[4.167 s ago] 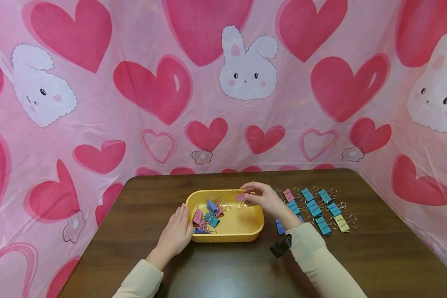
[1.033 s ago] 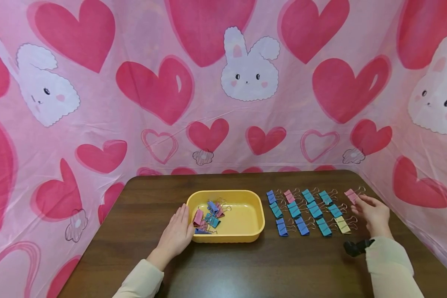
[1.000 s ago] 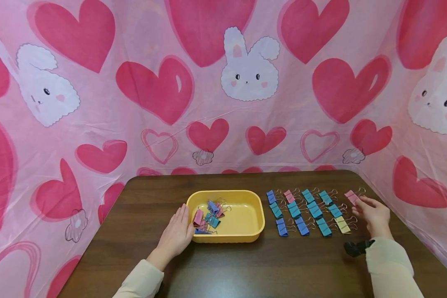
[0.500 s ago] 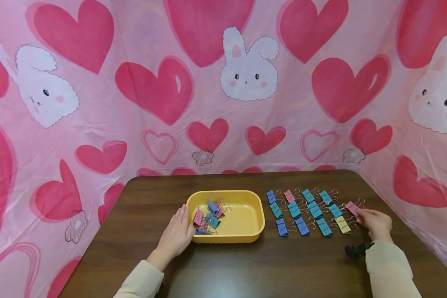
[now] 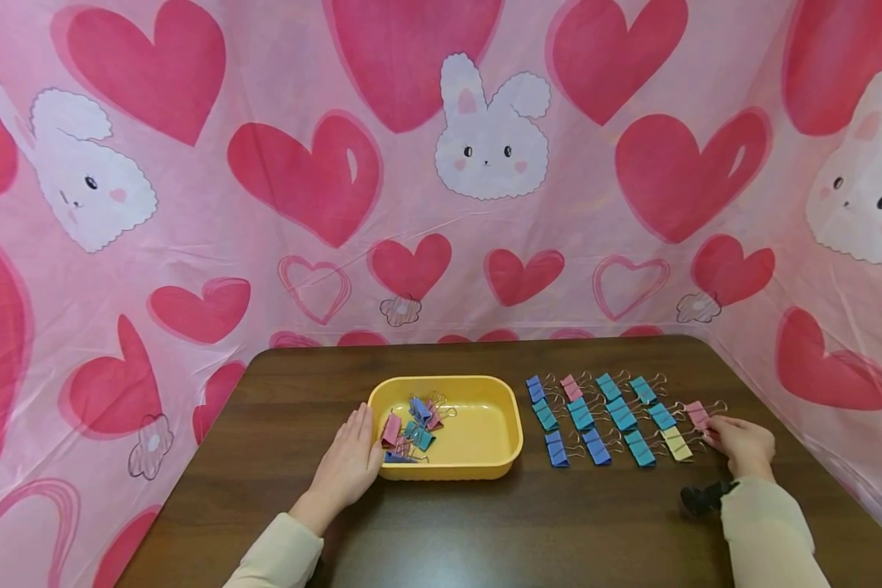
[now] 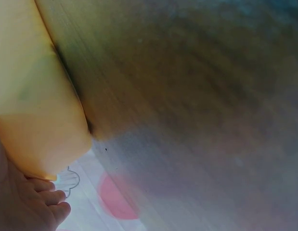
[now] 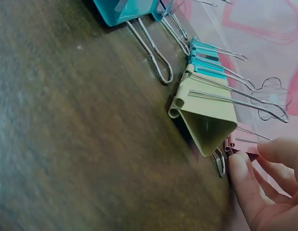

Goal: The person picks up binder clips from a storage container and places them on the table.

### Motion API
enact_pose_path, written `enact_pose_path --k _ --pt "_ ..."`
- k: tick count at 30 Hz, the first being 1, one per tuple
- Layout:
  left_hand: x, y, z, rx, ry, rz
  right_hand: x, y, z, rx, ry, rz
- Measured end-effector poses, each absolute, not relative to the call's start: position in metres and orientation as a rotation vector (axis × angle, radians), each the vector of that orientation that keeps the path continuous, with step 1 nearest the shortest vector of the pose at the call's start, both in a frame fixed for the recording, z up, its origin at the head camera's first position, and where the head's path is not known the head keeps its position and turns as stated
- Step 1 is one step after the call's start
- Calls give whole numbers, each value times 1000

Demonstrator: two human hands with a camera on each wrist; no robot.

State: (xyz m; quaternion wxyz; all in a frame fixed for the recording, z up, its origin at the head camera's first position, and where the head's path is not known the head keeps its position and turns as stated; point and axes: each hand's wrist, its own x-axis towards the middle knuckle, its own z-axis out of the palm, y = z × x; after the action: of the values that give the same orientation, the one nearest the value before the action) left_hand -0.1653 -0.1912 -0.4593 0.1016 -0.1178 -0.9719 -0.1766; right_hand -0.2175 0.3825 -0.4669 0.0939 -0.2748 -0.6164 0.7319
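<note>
My right hand point(image 5: 742, 445) pinches a pink binder clip point(image 5: 697, 414) at the right end of the laid-out clips. In the right wrist view, thumb and fingers close on that pink clip point(image 7: 242, 143), just past a yellow binder clip point(image 7: 206, 108). My left hand point(image 5: 347, 453) lies with straight fingers along the left wall of a yellow tray point(image 5: 459, 471); the left wrist view also has these fingers at the tray's side point(image 6: 47, 106). Inside the tray, pink, blue and teal binder clips are heaped on the left, among them a teal one point(image 5: 420, 435).
Several binder clips stand in rows right of the tray, including a blue clip point(image 5: 555, 449), a teal clip point(image 5: 639, 449) and a pink clip point(image 5: 571, 387). They rest on a dark wooden table point(image 5: 441, 531). A pink heart-patterned cloth point(image 5: 485, 229) hangs behind.
Over the last second my right hand has drawn the pink clip nearer, down beside the teal and yellow clips. Earlier it lifted this clip from the tray. My left hand stays put.
</note>
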Motion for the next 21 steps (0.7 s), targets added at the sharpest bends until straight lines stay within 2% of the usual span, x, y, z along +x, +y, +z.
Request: enact_pose_path --k 12,21 --pt "-164 -191 -458 -342 -2883 -522 -217 390 -459 -732 -1835 2054" --pt "-165 -190 -458 -330 -2894 -533 -221 373 -427 -523 -1870 1975"
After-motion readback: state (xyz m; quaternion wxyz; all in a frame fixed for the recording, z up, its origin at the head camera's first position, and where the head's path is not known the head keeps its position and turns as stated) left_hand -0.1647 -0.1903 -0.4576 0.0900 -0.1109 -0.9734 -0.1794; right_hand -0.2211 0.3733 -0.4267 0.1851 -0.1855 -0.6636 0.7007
